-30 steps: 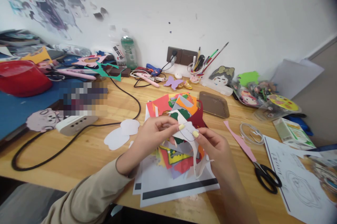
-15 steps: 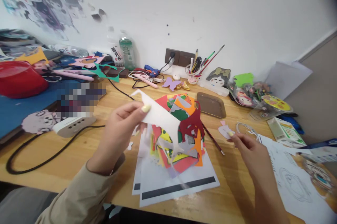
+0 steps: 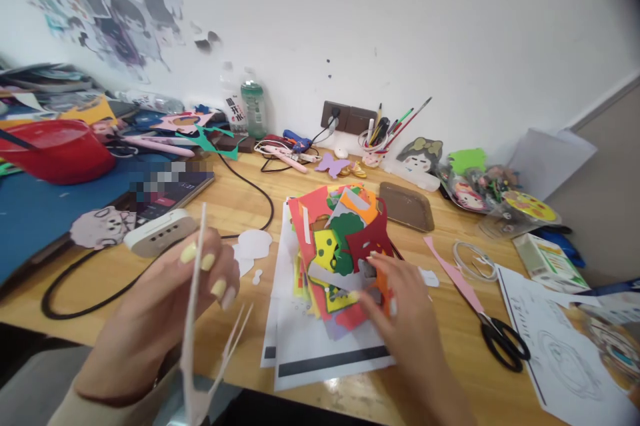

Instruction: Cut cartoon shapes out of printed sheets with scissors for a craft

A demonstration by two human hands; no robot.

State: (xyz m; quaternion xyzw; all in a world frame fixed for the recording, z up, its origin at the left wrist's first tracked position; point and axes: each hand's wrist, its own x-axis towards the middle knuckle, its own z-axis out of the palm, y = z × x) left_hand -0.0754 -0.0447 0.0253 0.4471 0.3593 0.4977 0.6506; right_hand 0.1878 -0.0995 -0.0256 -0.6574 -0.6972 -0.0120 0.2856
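Note:
My left hand (image 3: 170, 299), at the lower left, pinches a white paper scrap (image 3: 193, 306) with cut-out gaps. It is turned nearly edge-on, with thin strips hanging beside it. My right hand (image 3: 405, 309) is over the pile of coloured paper scraps (image 3: 345, 239), thumb and fingers apart; I cannot tell whether the fingertips touch the pile. Under the pile lie white sheets (image 3: 320, 379) with a black band. White paper cut-outs (image 3: 255, 244) rest beside my left hand, and a small white piece (image 3: 430, 277) lies right of the pile.
Scissors (image 3: 500, 339) with black handles and pink blades lie at the right, near a drawing sheet (image 3: 560, 346) and a coiled white cable (image 3: 473, 259). A brown tray (image 3: 406, 206) is behind the pile. A power strip (image 3: 160, 233) and black cord (image 3: 55, 289) occupy the left.
My left hand has carried the white scrap left and down, off the pile. My right hand has let go of the small white piece and moved left over the pile, uncovering the scissors.

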